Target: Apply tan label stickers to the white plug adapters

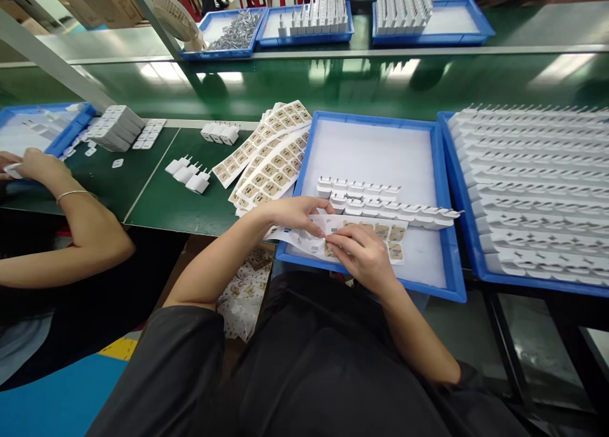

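Note:
My left hand point(297, 214) pinches the left part of a label sheet point(380, 231) that lies across the near edge of a blue tray point(445, 199). My right hand point(364, 253) rests on the same sheet, its fingertips pressed together at one label near the sheet's front edge. Two short rows of white plug adapters point(375, 199) lie in the tray just behind my hands. More label sheets point(269, 164) are fanned out on the green bench to the left of the tray.
A second blue tray point(464, 196) at the right is packed with rows of white adapters. Loose adapters point(188, 174) lie on the bench at left. A co-worker's arm point(71, 215) reaches toward another blue tray point(71, 129). Blue trays point(304, 37) stand beyond the conveyor.

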Available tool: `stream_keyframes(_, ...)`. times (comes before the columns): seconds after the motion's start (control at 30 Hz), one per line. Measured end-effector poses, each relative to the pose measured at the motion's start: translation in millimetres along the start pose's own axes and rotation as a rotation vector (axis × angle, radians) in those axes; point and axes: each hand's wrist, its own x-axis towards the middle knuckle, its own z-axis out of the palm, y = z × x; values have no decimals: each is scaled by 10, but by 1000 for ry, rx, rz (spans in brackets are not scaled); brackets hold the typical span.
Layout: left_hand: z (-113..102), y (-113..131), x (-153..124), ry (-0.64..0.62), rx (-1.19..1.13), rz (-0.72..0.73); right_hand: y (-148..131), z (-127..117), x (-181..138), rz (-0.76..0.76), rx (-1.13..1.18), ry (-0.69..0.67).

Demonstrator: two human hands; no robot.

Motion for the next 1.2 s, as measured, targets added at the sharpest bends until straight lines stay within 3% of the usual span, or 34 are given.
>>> stream_keyframes(0.27,40,-48,44,-1,12,-15,-3,-43,-5,-77,90,-6)
stream_keyframes(0.63,63,1,18,-58,62,3,-2,-71,-11,58,136,-13)
stream_keyframes(0.87,80,31,-17,-88,-22,11,-43,-112,18,192,251,-138)
stream_keyframes(1.07,120,35,-7,-76,77,44,-68,-102,6,249,346,-147)
stream_keyframes(1.2,154,63,27,-120,150,-32,-66,-98,2,250,358,-137)
